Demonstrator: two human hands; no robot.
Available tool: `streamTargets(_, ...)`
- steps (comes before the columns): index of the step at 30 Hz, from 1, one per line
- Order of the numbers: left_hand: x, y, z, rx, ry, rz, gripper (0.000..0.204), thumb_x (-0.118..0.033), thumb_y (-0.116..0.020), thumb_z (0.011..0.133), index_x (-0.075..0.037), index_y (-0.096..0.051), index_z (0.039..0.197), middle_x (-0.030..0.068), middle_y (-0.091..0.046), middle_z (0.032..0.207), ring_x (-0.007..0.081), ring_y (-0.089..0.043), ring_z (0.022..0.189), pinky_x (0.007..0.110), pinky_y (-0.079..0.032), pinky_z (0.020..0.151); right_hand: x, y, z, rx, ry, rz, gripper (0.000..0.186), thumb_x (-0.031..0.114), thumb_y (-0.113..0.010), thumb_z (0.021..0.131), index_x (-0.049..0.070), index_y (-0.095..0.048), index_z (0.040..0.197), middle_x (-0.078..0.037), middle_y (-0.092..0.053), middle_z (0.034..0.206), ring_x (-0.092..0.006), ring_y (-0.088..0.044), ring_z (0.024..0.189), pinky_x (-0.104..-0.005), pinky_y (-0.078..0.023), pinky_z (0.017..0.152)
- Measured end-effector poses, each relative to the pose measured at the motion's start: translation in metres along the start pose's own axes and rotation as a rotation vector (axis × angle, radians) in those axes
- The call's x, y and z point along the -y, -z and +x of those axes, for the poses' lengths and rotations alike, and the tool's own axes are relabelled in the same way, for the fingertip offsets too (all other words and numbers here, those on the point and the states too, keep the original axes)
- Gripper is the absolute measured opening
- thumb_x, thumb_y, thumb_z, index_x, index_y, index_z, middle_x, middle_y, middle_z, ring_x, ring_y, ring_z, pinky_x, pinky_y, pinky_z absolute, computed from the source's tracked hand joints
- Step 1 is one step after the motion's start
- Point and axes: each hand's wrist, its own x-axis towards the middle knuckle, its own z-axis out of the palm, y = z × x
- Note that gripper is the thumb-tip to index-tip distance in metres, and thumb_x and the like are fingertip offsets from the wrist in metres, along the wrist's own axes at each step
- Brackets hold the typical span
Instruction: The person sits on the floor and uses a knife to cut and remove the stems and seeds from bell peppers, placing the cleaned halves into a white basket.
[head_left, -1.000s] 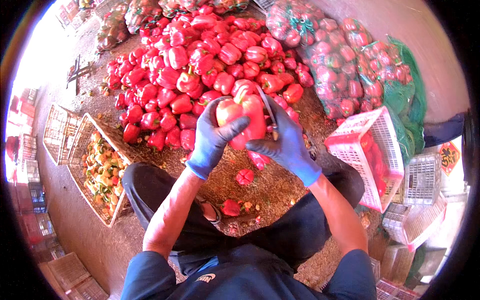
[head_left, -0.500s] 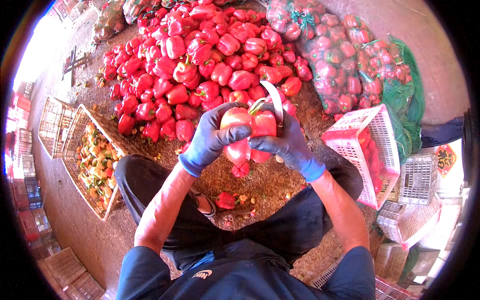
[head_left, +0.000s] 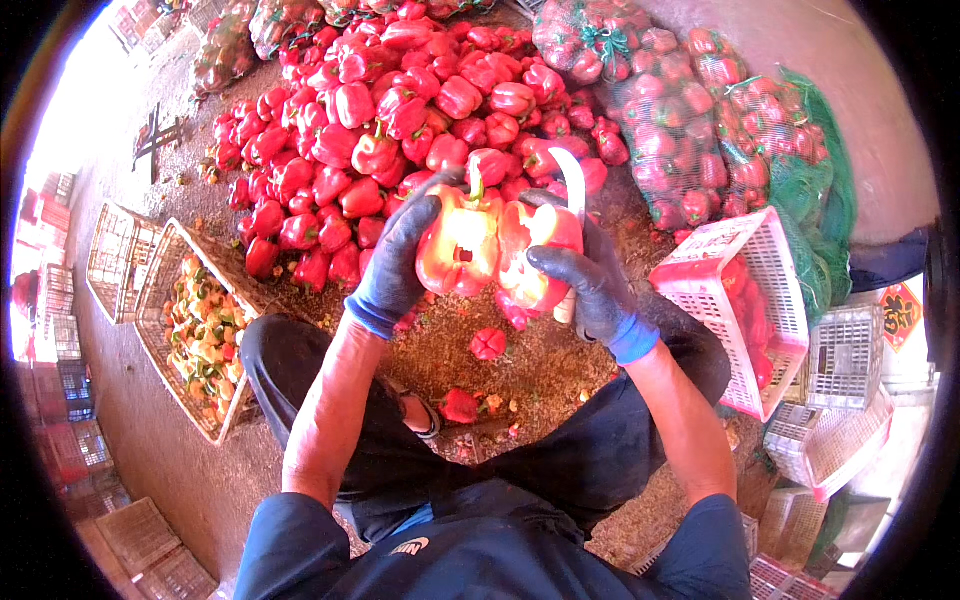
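Observation:
A red bell pepper is split open between my gloved hands, its pale inside facing me. My left hand (head_left: 395, 265) is closed round the left half (head_left: 436, 255), which has the green stem at its top. In my right hand (head_left: 600, 290) are the right half (head_left: 541, 238) and a knife; the thumb presses on the pepper's skin. The knife's curved blade (head_left: 573, 182) points up behind that half, and its light handle (head_left: 565, 308) shows below the thumb. Beyond my hands rises a big heap of whole red bell peppers (head_left: 380, 150).
A crate (head_left: 152, 350) of pepper cores stands at left. On the right are a pink-white crate (head_left: 705, 325) holding red peppers and several stacked crates (head_left: 838, 355). Net sacks (head_left: 665, 140) of peppers and green netting (head_left: 815, 215) lie far right. One pepper piece (head_left: 460, 406) lies between my legs.
The pepper, closed up before, is now pulled apart into two halves with the inside showing. My hands have moved apart. A small red piece below it now lies on the floor.

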Motion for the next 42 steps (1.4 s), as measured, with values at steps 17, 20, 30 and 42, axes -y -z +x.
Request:
streamTargets(17,0.030,-0.019,0.004,-0.174,-0.224,0.506,0.042,-0.014,-0.083,0.089,-0.002,-0.063,0.124,0.0023,-0.071,0.114,0.0099,-0.064,0.103,0.027,-0.052,0.094,-0.004,-0.001,0.003,-0.111,0.410,-0.377,0.067,0.019,-0.082,0.079,0.001,-0.057,0.139,-0.014,-0.068,0.123,-0.0245,-0.067,0.113,-0.0368,-0.053,0.099)
streamTargets(20,0.027,0.018,0.022,-0.458,-0.023,-0.050,0.037,-0.025,-0.075,0.097,-0.004,-0.063,0.124,0.0048,-0.070,0.112,0.0152,-0.068,0.101,0.035,-0.060,0.083,0.005,-0.019,-0.006,-0.024,0.513,-0.590,0.065,0.018,-0.083,0.076,0.003,-0.059,0.135,-0.019,-0.068,0.124,-0.0328,-0.068,0.116,-0.0416,-0.054,0.099)
streamTargets(30,0.008,-0.031,-0.004,-0.126,-0.298,0.632,0.053,-0.023,-0.086,0.086,-0.001,-0.062,0.128,0.0028,-0.068,0.116,0.0120,-0.063,0.108,0.031,-0.051,0.097,0.012,0.102,-0.021,-0.657,0.538,-0.951,0.089,0.023,-0.090,0.075,0.001,-0.047,0.150,-0.015,-0.069,0.123,-0.0242,-0.069,0.107,-0.0385,-0.054,0.097)
streamTargets(42,0.027,-0.069,-0.005,-0.100,-0.249,0.491,0.057,-0.029,-0.087,0.085,0.000,-0.063,0.129,0.0028,-0.070,0.115,0.0114,-0.064,0.105,0.031,-0.052,0.096,0.075,0.168,-0.086,-0.804,0.154,-0.621,0.054,0.027,-0.083,0.088,0.002,-0.062,0.132,-0.010,-0.071,0.108,-0.0166,-0.067,0.082,-0.0310,-0.056,0.072)
